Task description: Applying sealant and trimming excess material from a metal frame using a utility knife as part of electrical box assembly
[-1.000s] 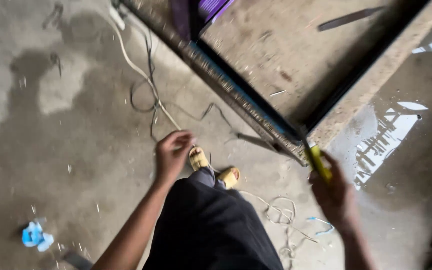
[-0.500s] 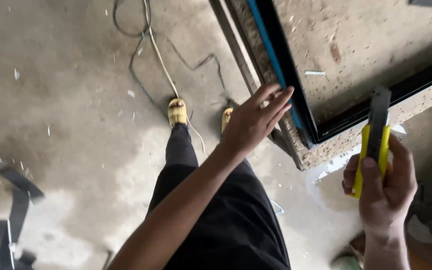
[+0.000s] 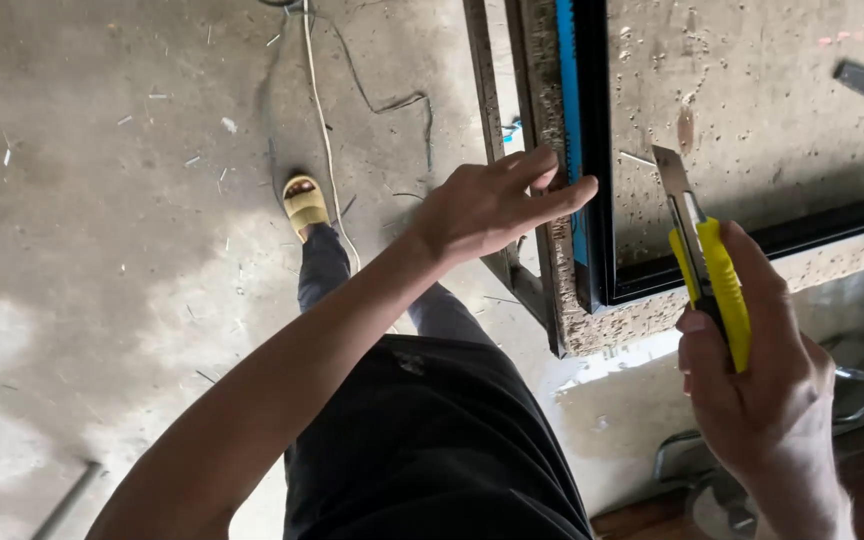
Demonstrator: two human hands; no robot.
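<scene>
Left hand (image 3: 497,205): now laid against the near edge of the board, fingers spread flat and reaching over the blue strip; half a second ago in mid-air short of it, a second ago down by the knee. Grips nothing.

Right hand (image 3: 752,400): wrapped shut round the handle of the yellow utility knife (image 3: 704,255), thumb on the slider side. Raised over the last second from low beside the corner to just off the board's corner.

Knife blade: extended, tip pointing up and away, lying over the black frame near the corner. Contact with the frame cannot be told.

Board (image 3: 752,90): chipboard worktop, pitted and speckled, corner rough and crumbled. Black frame (image 3: 597,180) running along two edges and meeting at the corner nearest the body.

Blue strip (image 3: 567,110): narrow band along the left edge, just outside the black frame, directly under the left fingertips.

Change, read as judgement: both hands closed in on the same corner, left one bracing, right one bringing the blade to it. Looks like set-up for a cut or trim along the frame edge, not yet started.

Floor (image 3: 102,250): bare concrete, damp patches, scattered chips. White cord (image 3: 324,140) and a dark wire trailing past the foot.

Foot: yellow sandal (image 3: 304,200) planted beside the cord; dark trousers below.

Lower right: metal tubing, partly out of view, kind unclear.

Far corner of board: dark flat tool, cropped, not identifiable.
</scene>
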